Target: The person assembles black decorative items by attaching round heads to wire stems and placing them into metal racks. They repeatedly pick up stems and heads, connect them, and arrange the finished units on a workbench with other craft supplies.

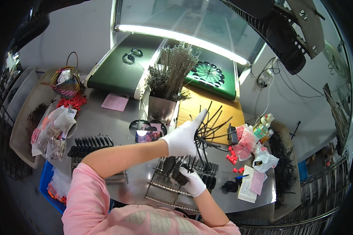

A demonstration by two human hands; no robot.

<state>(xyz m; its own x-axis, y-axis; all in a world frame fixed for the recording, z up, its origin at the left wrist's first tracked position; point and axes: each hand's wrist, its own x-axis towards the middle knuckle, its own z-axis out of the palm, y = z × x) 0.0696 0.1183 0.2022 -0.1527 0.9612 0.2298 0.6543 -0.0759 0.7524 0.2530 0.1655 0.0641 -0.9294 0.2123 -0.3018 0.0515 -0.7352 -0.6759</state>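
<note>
My left hand (183,137), in a white glove, is closed at a bunch of thin black rods (210,131) that fan out like spokes; one finger stretches upward along them. Its grasping fingers are partly hidden. Lower and slightly right, my white-gloved right hand (194,184) grips a small dark piece (179,178), slightly blurred, whose exact kind I cannot make out. Both hands are over a metal rack (166,188) that carries rows of black oval parts (210,168). A second row of black parts (91,145) lies to the left.
Behind my hands a metal box (162,109) holds many upright wires, with a phone (148,136) before it. Two green belts (119,64) run under a light tube. Bagged parts (55,131) sit left; red pieces (231,156), bottles (262,127) and a notebook (247,186) sit right.
</note>
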